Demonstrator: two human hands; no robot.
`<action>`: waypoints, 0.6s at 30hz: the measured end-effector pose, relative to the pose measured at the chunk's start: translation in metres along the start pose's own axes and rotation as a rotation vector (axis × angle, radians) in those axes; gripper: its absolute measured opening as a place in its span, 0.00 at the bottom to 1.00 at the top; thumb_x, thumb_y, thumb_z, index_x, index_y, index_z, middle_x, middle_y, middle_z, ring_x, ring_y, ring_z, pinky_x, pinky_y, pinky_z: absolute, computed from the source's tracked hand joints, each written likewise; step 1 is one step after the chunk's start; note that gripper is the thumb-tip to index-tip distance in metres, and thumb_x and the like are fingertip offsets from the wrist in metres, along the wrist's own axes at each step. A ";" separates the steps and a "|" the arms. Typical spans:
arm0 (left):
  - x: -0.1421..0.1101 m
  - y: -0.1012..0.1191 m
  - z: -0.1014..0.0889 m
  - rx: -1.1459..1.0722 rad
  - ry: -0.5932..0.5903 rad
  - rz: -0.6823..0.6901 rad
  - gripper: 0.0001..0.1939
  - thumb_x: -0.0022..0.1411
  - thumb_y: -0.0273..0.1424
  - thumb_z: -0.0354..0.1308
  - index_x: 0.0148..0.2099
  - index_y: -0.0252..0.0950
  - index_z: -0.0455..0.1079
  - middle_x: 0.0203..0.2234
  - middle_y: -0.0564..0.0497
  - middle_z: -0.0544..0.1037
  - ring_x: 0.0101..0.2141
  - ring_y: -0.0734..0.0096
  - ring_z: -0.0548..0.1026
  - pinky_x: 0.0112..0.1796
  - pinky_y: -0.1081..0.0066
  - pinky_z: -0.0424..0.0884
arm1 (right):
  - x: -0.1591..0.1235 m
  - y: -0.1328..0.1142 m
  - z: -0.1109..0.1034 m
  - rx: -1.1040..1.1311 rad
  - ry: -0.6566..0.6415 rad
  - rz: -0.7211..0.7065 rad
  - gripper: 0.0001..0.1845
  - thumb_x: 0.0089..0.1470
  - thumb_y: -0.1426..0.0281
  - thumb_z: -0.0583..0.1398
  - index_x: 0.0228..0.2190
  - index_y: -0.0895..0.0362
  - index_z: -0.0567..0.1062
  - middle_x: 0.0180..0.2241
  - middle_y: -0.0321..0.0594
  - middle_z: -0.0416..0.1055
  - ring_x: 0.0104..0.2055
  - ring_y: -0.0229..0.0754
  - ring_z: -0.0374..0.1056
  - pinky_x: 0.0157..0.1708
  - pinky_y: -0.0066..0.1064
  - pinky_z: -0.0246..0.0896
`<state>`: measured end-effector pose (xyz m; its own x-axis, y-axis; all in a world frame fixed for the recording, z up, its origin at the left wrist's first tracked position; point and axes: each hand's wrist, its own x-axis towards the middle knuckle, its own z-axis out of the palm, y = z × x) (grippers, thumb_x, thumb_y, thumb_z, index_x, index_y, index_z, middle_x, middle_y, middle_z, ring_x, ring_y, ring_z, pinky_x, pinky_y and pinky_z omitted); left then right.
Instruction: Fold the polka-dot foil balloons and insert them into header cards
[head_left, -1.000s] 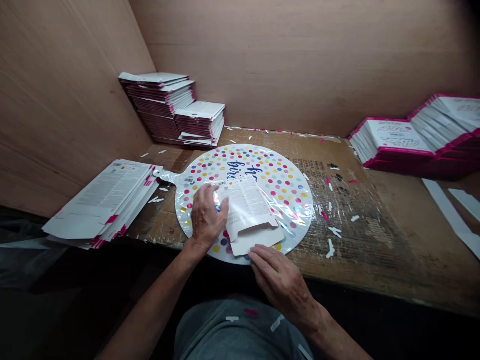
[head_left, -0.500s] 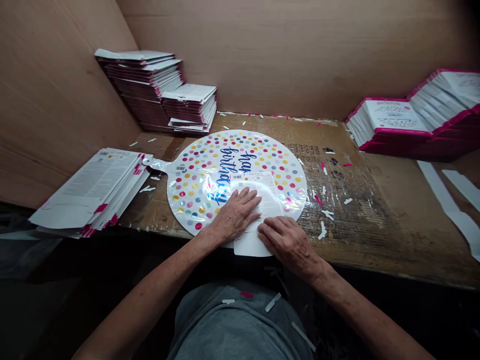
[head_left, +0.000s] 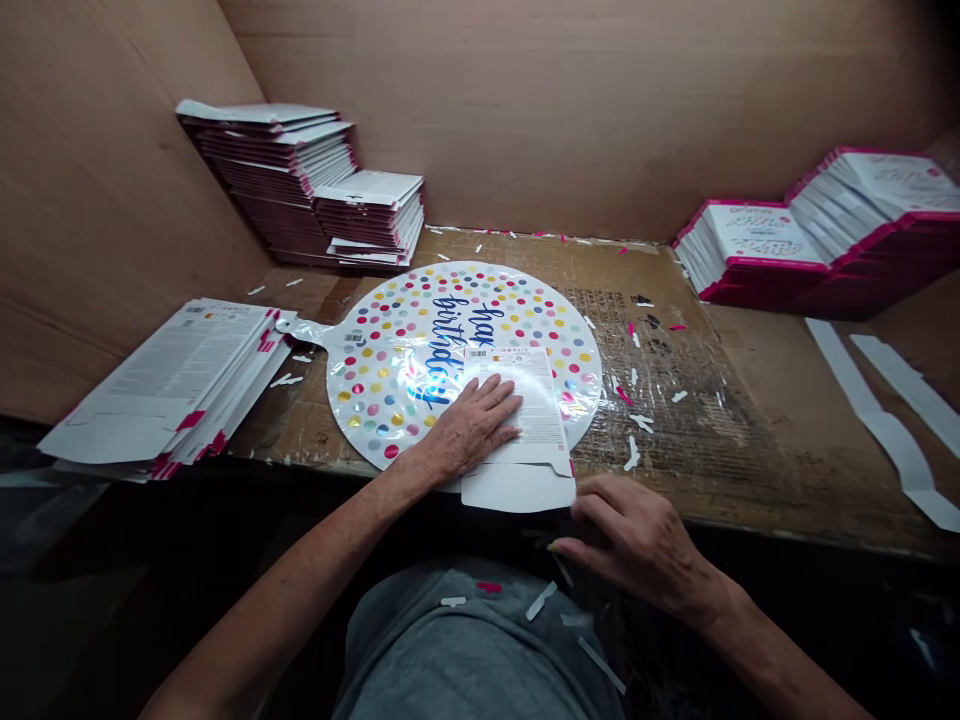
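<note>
A flat foil balloon [head_left: 397, 330], white with coloured dots and blue "birthday" lettering, lies on the bench with its tail to the left. On its near right part rests a printed white card envelope [head_left: 536, 410], whose plain flap [head_left: 517, 490] reaches over the bench's front edge. My left hand [head_left: 472, 425] lies flat on the envelope, fingers stretched out, pressing it against the balloon. Just off the flap's right corner is my right hand [head_left: 626, 540], its thumb apart from its curled fingers. A small pale scrap [head_left: 562, 570], blurred, is below the right thumb.
Similar envelopes form a near left pile [head_left: 157, 370] and a taller back left stack [head_left: 262, 185]. Pink-edged packets [head_left: 765, 235] stand at the back right. Small paper scraps [head_left: 641, 423] litter the cardboard-covered bench [head_left: 720, 440]. Long white strips [head_left: 862, 410] lie on the right.
My right hand has moved right and down, off the envelope, and its fingers have parted. The envelope's lower right corner now shows. My left hand stays flat on the envelope.
</note>
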<state>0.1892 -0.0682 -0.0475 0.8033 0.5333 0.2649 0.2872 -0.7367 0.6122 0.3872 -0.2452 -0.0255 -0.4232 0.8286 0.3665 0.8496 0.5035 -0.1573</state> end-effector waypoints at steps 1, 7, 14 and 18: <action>-0.002 0.003 -0.001 0.007 0.025 -0.003 0.17 0.66 0.36 0.55 0.55 0.39 0.70 0.60 0.39 0.69 0.65 0.51 0.59 0.63 0.47 0.51 | -0.001 -0.002 0.005 -0.021 0.073 0.002 0.17 0.60 0.56 0.60 0.39 0.58 0.76 0.41 0.49 0.75 0.43 0.46 0.71 0.41 0.38 0.67; -0.049 0.024 -0.013 0.005 0.081 0.052 0.12 0.62 0.42 0.61 0.40 0.39 0.76 0.53 0.39 0.75 0.63 0.51 0.62 0.62 0.50 0.58 | 0.010 -0.007 0.038 -0.083 0.184 -0.090 0.15 0.63 0.72 0.59 0.50 0.59 0.74 0.50 0.49 0.75 0.54 0.47 0.68 0.53 0.42 0.64; -0.072 0.031 -0.005 -0.006 0.164 -0.108 0.11 0.63 0.40 0.60 0.38 0.38 0.77 0.56 0.39 0.73 0.62 0.50 0.65 0.59 0.51 0.64 | 0.033 -0.002 0.036 0.127 0.214 0.181 0.10 0.65 0.68 0.56 0.35 0.57 0.77 0.34 0.42 0.78 0.37 0.41 0.72 0.39 0.34 0.66; -0.053 0.042 0.012 0.220 0.407 -0.473 0.11 0.59 0.40 0.64 0.33 0.37 0.72 0.48 0.40 0.76 0.54 0.46 0.72 0.56 0.45 0.63 | 0.045 -0.003 0.039 0.059 0.253 0.395 0.16 0.65 0.61 0.55 0.42 0.58 0.76 0.40 0.49 0.76 0.42 0.46 0.72 0.41 0.37 0.68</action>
<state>0.1652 -0.1326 -0.0449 0.3152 0.9031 0.2916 0.6955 -0.4288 0.5765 0.3530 -0.1995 -0.0444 0.0251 0.8772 0.4794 0.9078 0.1809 -0.3784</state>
